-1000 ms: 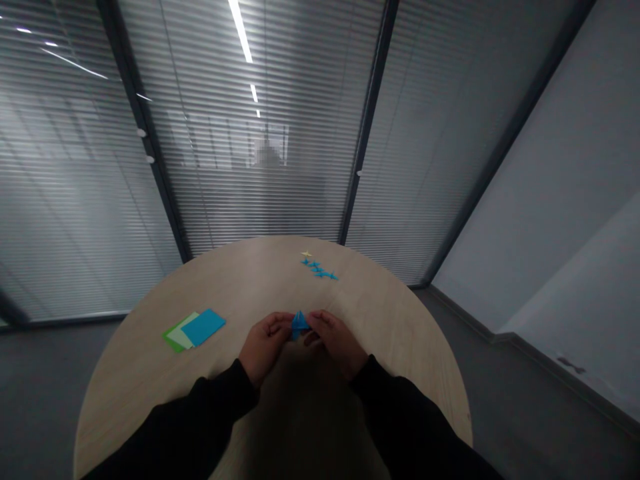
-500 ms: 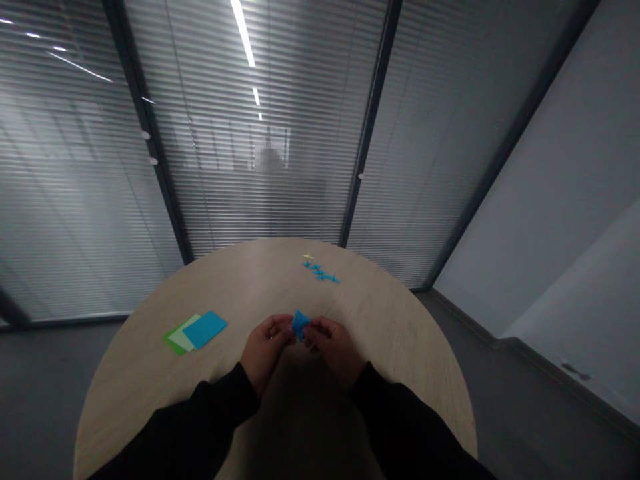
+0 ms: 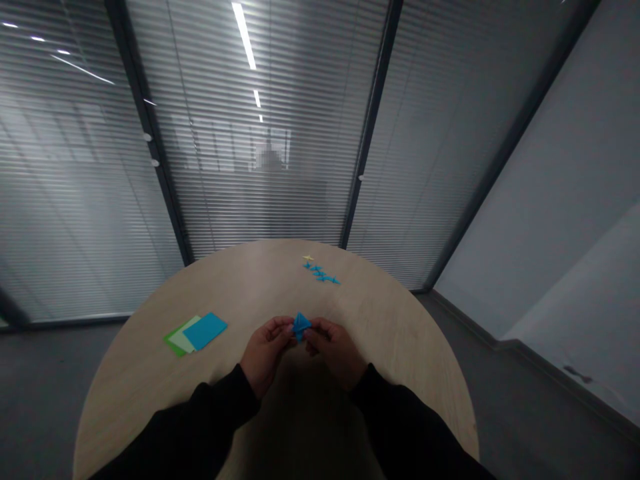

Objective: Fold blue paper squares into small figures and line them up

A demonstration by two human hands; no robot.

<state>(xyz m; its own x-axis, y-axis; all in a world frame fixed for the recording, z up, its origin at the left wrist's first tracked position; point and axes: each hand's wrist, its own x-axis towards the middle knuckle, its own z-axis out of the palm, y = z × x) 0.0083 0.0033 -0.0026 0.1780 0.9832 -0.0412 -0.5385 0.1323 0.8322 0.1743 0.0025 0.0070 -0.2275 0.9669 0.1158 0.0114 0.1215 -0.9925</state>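
Observation:
A small piece of folded blue paper (image 3: 301, 325) is held up between my two hands over the near middle of the table. My left hand (image 3: 266, 350) pinches its left edge, fingers closed. On the opposite edge, the thumb and fingers of my right hand (image 3: 333, 347) grip it. The paper shows creased, pointed facets, with a narrow tip hanging down between the hands. Some of its lower part is hidden by my fingertips.
Sheets of blue paper (image 3: 206, 331), pale green and green paper lie overlapped on the round wooden table (image 3: 240, 280) at left. Several small blue folded paper pieces (image 3: 320, 273) and a yellow one (image 3: 308, 257) sit toward the far edge. Glass with blinds (image 3: 270, 207) stands behind.
The folded blue paper has turned or opened slightly between my fingers, showing a more diamond-like shape. My hands stay in nearly the same place.

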